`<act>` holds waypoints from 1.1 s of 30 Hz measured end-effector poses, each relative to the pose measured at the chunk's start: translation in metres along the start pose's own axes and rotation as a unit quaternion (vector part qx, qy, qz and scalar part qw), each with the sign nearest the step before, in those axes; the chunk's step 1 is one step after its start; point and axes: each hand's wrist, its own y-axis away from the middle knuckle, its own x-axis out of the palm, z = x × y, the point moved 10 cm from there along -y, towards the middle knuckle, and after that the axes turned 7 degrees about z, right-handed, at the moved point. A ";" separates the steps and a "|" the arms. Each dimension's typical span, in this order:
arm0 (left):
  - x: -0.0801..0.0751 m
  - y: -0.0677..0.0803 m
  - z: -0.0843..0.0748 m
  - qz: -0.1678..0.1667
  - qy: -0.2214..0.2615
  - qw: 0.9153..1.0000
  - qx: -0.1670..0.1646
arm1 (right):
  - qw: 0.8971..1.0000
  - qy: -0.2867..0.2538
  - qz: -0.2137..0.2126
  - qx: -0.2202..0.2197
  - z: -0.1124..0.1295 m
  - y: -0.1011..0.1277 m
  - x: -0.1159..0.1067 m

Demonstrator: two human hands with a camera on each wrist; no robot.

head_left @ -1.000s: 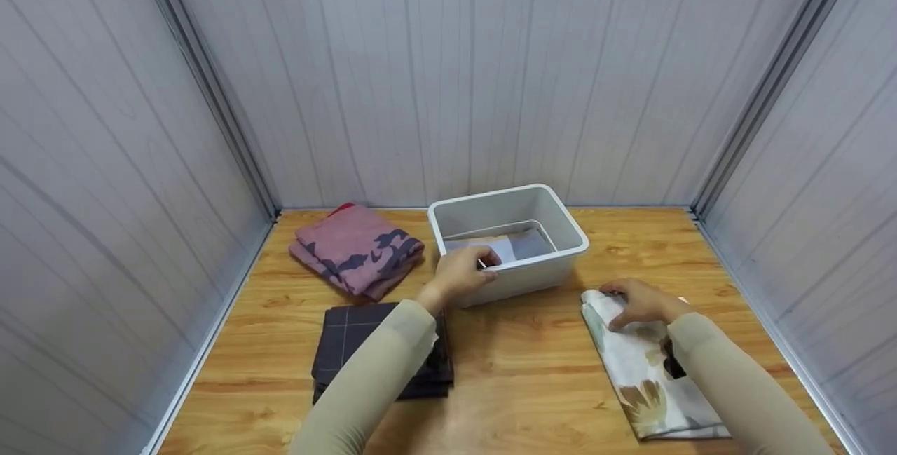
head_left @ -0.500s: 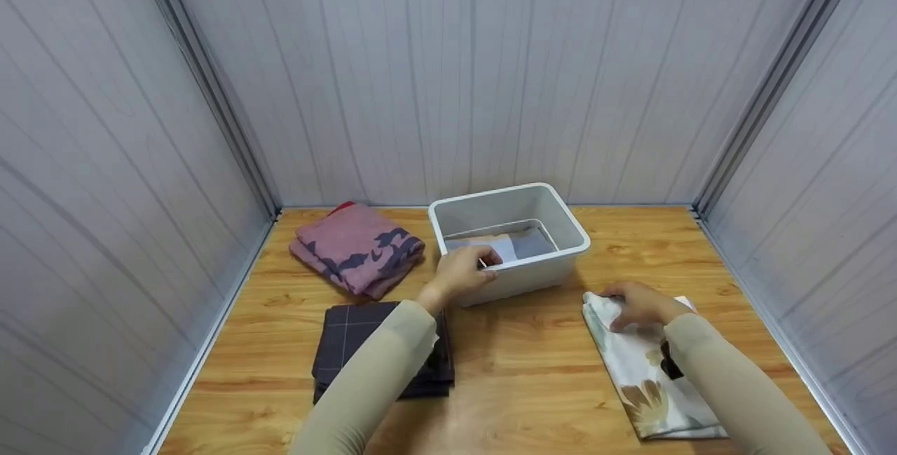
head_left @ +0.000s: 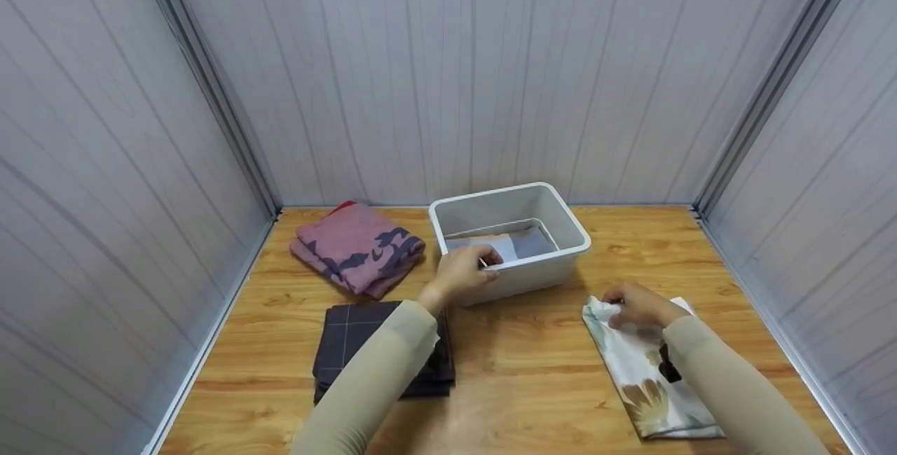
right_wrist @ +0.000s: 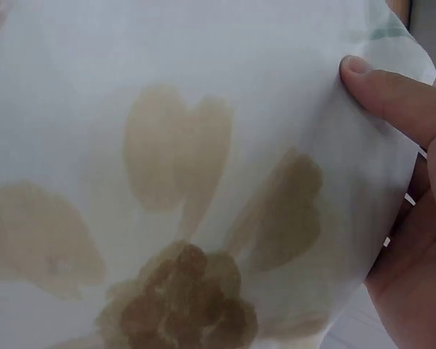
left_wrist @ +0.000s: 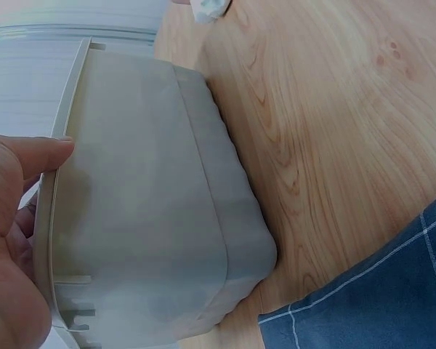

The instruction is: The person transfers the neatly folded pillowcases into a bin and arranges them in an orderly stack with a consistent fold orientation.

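My left hand point(head_left: 462, 273) grips the front rim of a light grey plastic bin point(head_left: 518, 280), thumb outside and fingers over the inner side. In the left wrist view the thumb point(left_wrist: 47, 154) presses the bin's outer wall just below the rim. Folded grey, white and tan cloth point(head_left: 515, 243) lies in the bin. Over on the right, my right hand point(head_left: 634, 306) pinches the far edge of a folded white floral cloth point(head_left: 648, 399). The right wrist view has the thumb point(right_wrist: 378, 91) on the near face of this cloth, its fingers behind, partly hidden.
A folded pink cloth with dark blue shapes point(head_left: 357, 248) lies left of the bin. Nearer, a folded dark checked cloth point(head_left: 350, 343) is partly covered by the left sleeve. Pale panel walls point(head_left: 455, 76) enclose the wooden table point(head_left: 518, 385) at the back and sides.
My right hand has closed its pinch on the floral cloth, bunching and slightly raising its far edge. The left hand and bin have stayed nearly still.
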 end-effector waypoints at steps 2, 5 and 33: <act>0.000 0.000 0.000 0.000 0.000 1.000 -0.001 | 1.000 -0.010 -0.003 -0.003 -0.001 0.001 0.000; 0.001 0.000 0.000 0.001 0.001 1.000 -0.002 | 1.000 -0.027 0.000 -0.009 -0.001 0.003 0.001; 0.003 0.000 0.001 -0.008 -0.014 1.000 0.002 | 0.984 -0.149 -0.054 -0.080 0.041 0.021 -0.033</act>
